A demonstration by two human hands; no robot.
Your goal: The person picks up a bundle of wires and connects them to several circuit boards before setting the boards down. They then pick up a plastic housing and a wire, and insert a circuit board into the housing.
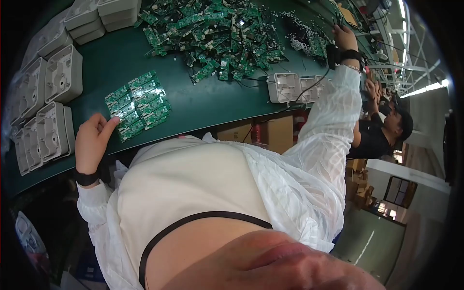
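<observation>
On the green bench top, a flat panel of green circuit boards (140, 104) lies before me, its small boards joined in two columns. My left hand (94, 135) rests beside its left edge, with the thumb tip touching the boards and the fingers loosely bent apart from the thumb. Far to the right, my right hand (345, 37) is stretched out, fingers closed around something dark and thin that I cannot make out. Dark cables (338, 17) are close to those fingers. Near that wrist is a black box-like thing (333, 56) with a cable.
A large heap of green circuit boards (217, 36) covers the back of the bench. Small white parts (302, 41) are scattered at its right. Grey plastic housings (63, 75) stack up on the left; more housings (284, 88) line the front edge. A co-worker (382, 128) is at right.
</observation>
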